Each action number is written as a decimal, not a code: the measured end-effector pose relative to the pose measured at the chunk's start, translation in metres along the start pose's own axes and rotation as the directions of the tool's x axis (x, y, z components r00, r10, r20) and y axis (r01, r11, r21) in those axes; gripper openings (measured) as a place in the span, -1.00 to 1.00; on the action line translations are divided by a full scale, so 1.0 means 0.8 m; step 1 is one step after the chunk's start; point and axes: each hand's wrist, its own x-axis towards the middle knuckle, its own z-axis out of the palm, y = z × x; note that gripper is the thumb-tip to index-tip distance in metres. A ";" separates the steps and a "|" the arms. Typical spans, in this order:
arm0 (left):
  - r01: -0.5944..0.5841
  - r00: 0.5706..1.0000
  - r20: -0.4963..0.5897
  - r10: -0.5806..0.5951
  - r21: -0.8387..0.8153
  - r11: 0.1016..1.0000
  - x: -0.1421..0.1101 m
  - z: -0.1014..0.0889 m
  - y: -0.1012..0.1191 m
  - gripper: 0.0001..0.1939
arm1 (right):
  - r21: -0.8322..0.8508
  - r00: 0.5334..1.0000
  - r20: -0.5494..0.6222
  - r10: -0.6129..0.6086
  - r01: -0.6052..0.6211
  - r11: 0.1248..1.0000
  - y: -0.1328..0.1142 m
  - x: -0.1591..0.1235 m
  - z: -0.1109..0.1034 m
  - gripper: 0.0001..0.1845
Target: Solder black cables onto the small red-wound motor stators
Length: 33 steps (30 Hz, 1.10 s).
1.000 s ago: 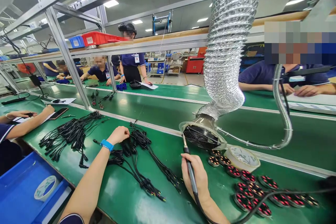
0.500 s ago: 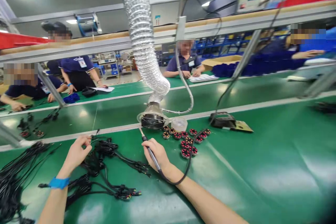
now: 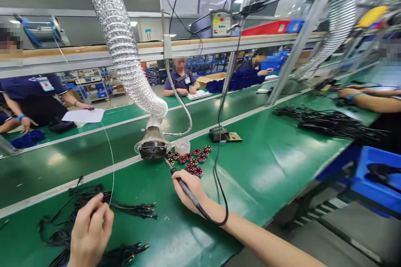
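My right hand [image 3: 188, 190] is closed round a black soldering iron [image 3: 182, 185]; its tip points up toward the fume extractor's fan mouth [image 3: 153, 149]. The iron's cord [image 3: 219, 200] loops away to the right. My left hand [image 3: 89, 229] is raised over a tangle of black cable assemblies [image 3: 94, 212], fingers pinched on a thin solder wire [image 3: 111, 162] that runs upward. Several small round red-and-black parts [image 3: 192, 160] lie just beyond the right hand, beside a roll of tape [image 3: 182, 146].
A silver flexible duct [image 3: 125, 50] hangs down to the fan. A soldering-iron stand [image 3: 224, 134] sits on the green bench [image 3: 275, 162]. Another cable pile [image 3: 326, 123] lies at right near a neighbour's arm [image 3: 366, 100]. Other people work across the belt. Blue bins [image 3: 376, 175] stand right.
The view has swung right and the bench's right end has come into sight. My left hand has lifted off the cables toward me. The right hand keeps its grip on the iron.
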 end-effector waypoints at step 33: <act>0.049 0.536 0.795 -0.285 0.308 0.950 -0.004 0.060 -0.057 -0.71 | -0.255 0.973 0.172 -0.156 0.197 0.947 0.108 -0.061 -0.029 -0.55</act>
